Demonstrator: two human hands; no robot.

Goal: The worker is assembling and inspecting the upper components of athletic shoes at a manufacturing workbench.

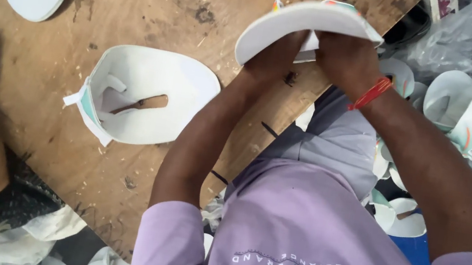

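White, smooth curved cap brim (305, 26) sits clamped in both the left hand (274, 56) and right hand (344, 58) above the scuffed wooden worktop's (143, 2) far right edge.

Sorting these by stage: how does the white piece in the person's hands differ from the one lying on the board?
The held piece is raised and gripped by the left hand and right hand, its pale flat face showing. The lying piece rests untouched on the wooden board, its hollow side up. Both are white with teal trim.
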